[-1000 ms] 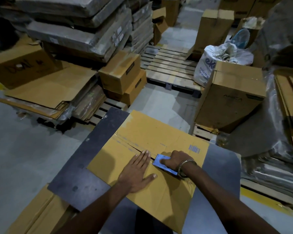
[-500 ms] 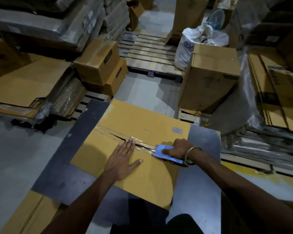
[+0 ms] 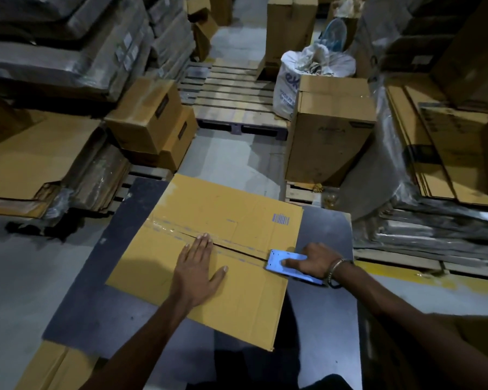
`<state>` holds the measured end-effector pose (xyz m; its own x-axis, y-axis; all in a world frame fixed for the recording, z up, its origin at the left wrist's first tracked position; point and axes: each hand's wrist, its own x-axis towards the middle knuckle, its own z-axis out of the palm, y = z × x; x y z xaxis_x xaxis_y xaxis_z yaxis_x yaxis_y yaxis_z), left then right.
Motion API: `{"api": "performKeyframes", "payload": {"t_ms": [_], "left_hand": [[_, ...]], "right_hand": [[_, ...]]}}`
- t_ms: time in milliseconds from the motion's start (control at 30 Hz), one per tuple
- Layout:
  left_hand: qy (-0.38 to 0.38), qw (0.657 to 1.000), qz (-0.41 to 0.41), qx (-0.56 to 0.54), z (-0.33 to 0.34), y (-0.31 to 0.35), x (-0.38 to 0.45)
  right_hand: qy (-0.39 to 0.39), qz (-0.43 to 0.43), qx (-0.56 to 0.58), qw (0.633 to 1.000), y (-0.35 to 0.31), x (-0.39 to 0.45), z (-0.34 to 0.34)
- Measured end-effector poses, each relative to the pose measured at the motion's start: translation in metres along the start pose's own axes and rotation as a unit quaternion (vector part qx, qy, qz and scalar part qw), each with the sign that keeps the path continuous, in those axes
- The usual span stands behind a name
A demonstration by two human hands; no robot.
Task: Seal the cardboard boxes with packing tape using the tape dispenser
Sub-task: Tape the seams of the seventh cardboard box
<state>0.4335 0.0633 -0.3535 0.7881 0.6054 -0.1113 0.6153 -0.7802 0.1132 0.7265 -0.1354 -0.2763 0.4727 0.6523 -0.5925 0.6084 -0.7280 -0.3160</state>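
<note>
Box: the cardboard box (image 3: pixel 209 266) is lying flat-topped on the dark table (image 3: pixel 102 305), its two flaps meeting in a seam running from far left to near right.
Tape: a clear strip of tape (image 3: pixel 166 225) is covering the left part of the seam; a dark gap is showing between the flaps from the left hand's fingertips to the dispenser.
Dispenser: the blue tape dispenser (image 3: pixel 276 261) is now sitting at the right edge of the box, having travelled right along the seam from a spot just beside the left hand a second ago.
Right hand: the right hand (image 3: pixel 313 261) is gripping the dispenser, fingers curled over its top, a metal bangle (image 3: pixel 335 270) showing at the wrist.
Left hand: the left hand (image 3: pixel 197 268) is pressing flat on the near flap, fingers straight and held together, thumb spread to the right, fingertips touching the seam.
Change: the gap between the two hands is widening as the dispenser is being drawn away from the holding hand.
Meaning: the pass along the top seam appears to be nearly complete; carrying the tape over the right edge and cutting it seems to be the remaining step.
Risk: the flaps are not lying fully closed, so the tape may be bridging the gap rather than bonding flat.
</note>
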Motion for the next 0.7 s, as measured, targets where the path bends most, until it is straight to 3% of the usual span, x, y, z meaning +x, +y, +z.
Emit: {"api": "performKeyframes", "payload": {"t_ms": [100,167,267,400,700], "left_hand": [[-0.05,0.997,0.053,-0.019,-0.004,0.054,-0.003],[-0.042,0.992,0.112,-0.031,-0.003,0.102,-0.01],[-0.021,0.994,0.065,-0.086,0.005,0.148,-0.016],[0.015,0.996,0.039,-0.081,0.014,0.151,-0.012],[0.055,0.992,0.045,-0.109,0.023,0.146,-0.011]], "right_hand": [[-0.01,-0.014,0.006,1.0,-0.003,-0.001,-0.004],[-0.01,-0.018,0.01,1.0,0.004,0.001,-0.002],[0.025,-0.036,-0.001,0.999,0.019,0.003,0.011],[0.086,-0.061,-0.015,0.994,0.026,-0.004,0.019],[0.038,-0.059,0.024,0.997,0.028,0.004,0.013]]}}
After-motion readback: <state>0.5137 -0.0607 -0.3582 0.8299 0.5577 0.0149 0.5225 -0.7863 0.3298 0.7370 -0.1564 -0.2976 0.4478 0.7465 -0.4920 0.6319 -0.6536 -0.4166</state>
